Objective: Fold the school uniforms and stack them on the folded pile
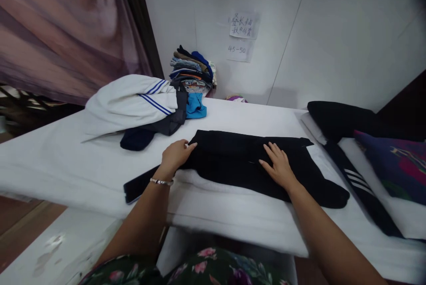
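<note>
A black garment (229,156), its kind not plain from here, lies folded lengthwise across the white-covered table (216,205). My left hand (176,156) is at its left end, with thumb and fingers closed on the edge of the cloth. On top of the fabric, right of the middle, my right hand (278,165) rests flat with fingers spread. The garment's right end spreads toward me in a rounded black flap (336,196). Beside my left wrist lies a flat, dark, straight-edged piece (141,185); whether it joins the garment is hidden by my arm.
Left, a white garment with blue stripes (133,103) lies heaped over dark clothes, beside a bright blue cloth (196,106). A folded clothes stack (191,72) stands against the wall. Right are a black garment (342,118), a striped dark sleeve (359,183) and a purple patterned garment (396,165).
</note>
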The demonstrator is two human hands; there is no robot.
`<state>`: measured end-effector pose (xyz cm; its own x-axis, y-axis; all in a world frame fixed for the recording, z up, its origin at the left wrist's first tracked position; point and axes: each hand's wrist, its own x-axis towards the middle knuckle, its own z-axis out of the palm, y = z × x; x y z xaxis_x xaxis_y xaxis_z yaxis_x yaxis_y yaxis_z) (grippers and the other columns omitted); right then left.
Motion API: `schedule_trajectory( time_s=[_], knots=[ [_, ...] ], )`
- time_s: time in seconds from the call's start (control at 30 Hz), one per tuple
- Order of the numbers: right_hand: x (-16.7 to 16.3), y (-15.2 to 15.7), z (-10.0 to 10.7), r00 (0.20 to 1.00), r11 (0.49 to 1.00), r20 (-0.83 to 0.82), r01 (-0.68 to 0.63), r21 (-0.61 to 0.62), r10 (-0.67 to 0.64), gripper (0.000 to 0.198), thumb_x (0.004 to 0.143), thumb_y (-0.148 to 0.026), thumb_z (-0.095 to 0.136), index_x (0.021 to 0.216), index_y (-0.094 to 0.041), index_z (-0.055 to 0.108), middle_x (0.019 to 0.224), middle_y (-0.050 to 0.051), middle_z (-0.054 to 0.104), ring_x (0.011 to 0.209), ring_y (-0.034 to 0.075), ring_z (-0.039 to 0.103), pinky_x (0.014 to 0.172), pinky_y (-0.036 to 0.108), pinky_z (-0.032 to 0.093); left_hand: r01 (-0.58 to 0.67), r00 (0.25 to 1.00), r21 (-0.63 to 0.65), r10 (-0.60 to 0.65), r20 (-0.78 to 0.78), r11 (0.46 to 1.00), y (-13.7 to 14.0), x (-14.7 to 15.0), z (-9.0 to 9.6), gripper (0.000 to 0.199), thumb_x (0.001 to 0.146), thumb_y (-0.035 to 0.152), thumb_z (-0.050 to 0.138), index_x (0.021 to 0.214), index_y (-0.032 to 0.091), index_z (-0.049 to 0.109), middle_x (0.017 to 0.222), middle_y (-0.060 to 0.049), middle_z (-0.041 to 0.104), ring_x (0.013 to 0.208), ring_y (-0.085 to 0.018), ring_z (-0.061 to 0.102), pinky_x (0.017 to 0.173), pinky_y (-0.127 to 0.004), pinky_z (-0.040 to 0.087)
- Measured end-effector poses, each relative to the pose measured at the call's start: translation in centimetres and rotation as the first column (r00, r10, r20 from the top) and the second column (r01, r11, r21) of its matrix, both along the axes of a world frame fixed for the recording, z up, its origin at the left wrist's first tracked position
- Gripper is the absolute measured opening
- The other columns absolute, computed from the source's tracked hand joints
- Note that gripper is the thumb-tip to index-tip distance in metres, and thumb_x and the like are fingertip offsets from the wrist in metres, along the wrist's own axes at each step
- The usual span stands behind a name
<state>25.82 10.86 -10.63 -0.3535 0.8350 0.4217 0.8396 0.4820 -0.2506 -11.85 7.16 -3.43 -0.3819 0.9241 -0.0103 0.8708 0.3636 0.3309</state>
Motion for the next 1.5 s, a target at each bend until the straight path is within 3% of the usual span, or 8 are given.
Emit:
schedule_trajectory(
  time_s=[0.2, 0.37, 0.57, 0.77, 0.87, 1.07, 1.27, 1.5],
  knots=[
    [-1.3, -1.2, 1.1, 0.982, 0.957, 0.022, -0.185, 0.224, 0.185, 0.048, 0.096, -0.032, 0.043, 0.143, -0.023, 0.041, 0.149, 0.010, 0.042, 0.143, 0.025, 0.027, 0.115, 0.054, 0.021, 0.010, 0.997, -0.054, -0.006, 0.080, 0.998, -2.0, -0.3, -2.1, 0.048, 0.083, 0.059, 0.048, 0.107, 0.021, 0.064, 0.097, -0.008, 0.073, 0.095, -0.028, 0.065, 0.071, -0.033, 0.044],
    [-2.1, -1.3, 0.9, 0.958, 0.963, 0.133, -0.264, 0.053, 0.256, 0.042, 0.094, -0.032, 0.047, 0.133, -0.018, 0.054, 0.146, 0.012, 0.045, 0.138, 0.027, 0.036, 0.113, 0.053, 0.027, 0.017, 0.999, 0.080, -0.020, 0.042, 0.997, -1.1, -0.8, -2.4, 0.025, 0.085, 0.036, 0.051, 0.104, 0.024, 0.062, 0.094, -0.003, 0.071, 0.089, -0.022, 0.064, 0.068, -0.029, 0.042],
    [-2.2, -1.4, 0.9, 0.957, 0.970, 0.163, -0.242, 0.006, 0.238, 0.044, 0.092, -0.030, 0.051, 0.133, -0.017, 0.054, 0.148, 0.013, 0.042, 0.139, 0.027, 0.035, 0.114, 0.053, 0.025, 0.017, 0.998, 0.087, -0.011, -0.064, 0.996, -1.3, -0.3, -1.8, 0.026, 0.086, 0.033, 0.049, 0.102, 0.020, 0.065, 0.104, -0.009, 0.069, 0.097, -0.028, 0.063, 0.074, -0.036, 0.048],
    [-2.7, -1.5, 1.8, 0.958, 0.973, 0.173, -0.222, -0.057, 0.228, 0.047, 0.089, -0.028, 0.055, 0.134, -0.018, 0.053, 0.149, 0.012, 0.041, 0.140, 0.027, 0.032, 0.116, 0.052, 0.021, 0.427, 0.904, 0.456, -0.380, -0.197, 0.781, -0.4, 3.7, -0.8, 0.037, 0.091, 0.040, 0.043, 0.113, 0.017, 0.061, 0.119, -0.012, 0.065, 0.114, -0.025, 0.057, 0.099, -0.038, 0.044],
    [-2.9, -1.6, 2.1, 0.960, 0.973, 0.166, -0.212, -0.093, 0.225, 0.049, 0.088, -0.029, 0.056, 0.136, -0.020, 0.052, 0.150, 0.011, 0.039, 0.142, 0.026, 0.029, 0.116, 0.051, 0.019, 0.601, 0.799, 0.342, -0.552, -0.240, 0.722, 1.1, 5.7, -1.9, 0.047, 0.090, 0.044, 0.044, 0.126, 0.017, 0.056, 0.138, -0.014, 0.054, 0.131, -0.027, 0.044, 0.110, -0.043, 0.033],
    [-2.8, -1.9, 3.5, 0.968, 0.955, 0.057, -0.229, -0.187, 0.244, 0.052, 0.089, -0.037, 0.056, 0.139, -0.023, 0.048, 0.152, 0.009, 0.037, 0.144, 0.023, 0.025, 0.117, 0.049, 0.016, 0.653, 0.713, 0.008, -0.612, -0.343, 0.757, 2.9, 6.4, -5.5, 0.059, 0.088, 0.049, 0.047, 0.137, 0.017, 0.050, 0.145, -0.016, 0.047, 0.137, -0.035, 0.036, 0.113, -0.054, 0.019],
    [-1.7, -0.5, 5.6, 0.994, 0.988, -0.072, -0.087, -0.124, 0.079, 0.056, 0.095, -0.048, 0.043, 0.146, -0.027, 0.037, 0.156, 0.007, 0.028, 0.146, 0.024, 0.015, 0.117, 0.053, 0.014, 0.668, 0.690, 0.023, -0.609, -0.391, 0.743, 3.0, 5.9, -6.1, 0.060, 0.086, 0.047, 0.048, 0.138, 0.019, 0.050, 0.145, -0.015, 0.047, 0.137, -0.034, 0.036, 0.113, -0.053, 0.019],
    [-2.2, 0.9, 2.4, 0.991, 0.948, 0.124, 0.003, -0.319, 0.039, 0.063, 0.093, -0.053, 0.045, 0.148, -0.026, 0.032, 0.157, 0.008, 0.025, 0.146, 0.028, 0.015, 0.114, 0.058, 0.016, 0.659, 0.699, 0.017, -0.603, -0.384, 0.752, 2.9, 6.3, -6.0, 0.060, 0.087, 0.048, 0.047, 0.138, 0.016, 0.050, 0.144, -0.016, 0.048, 0.137, -0.033, 0.038, 0.113, -0.052, 0.019]
  ],
)
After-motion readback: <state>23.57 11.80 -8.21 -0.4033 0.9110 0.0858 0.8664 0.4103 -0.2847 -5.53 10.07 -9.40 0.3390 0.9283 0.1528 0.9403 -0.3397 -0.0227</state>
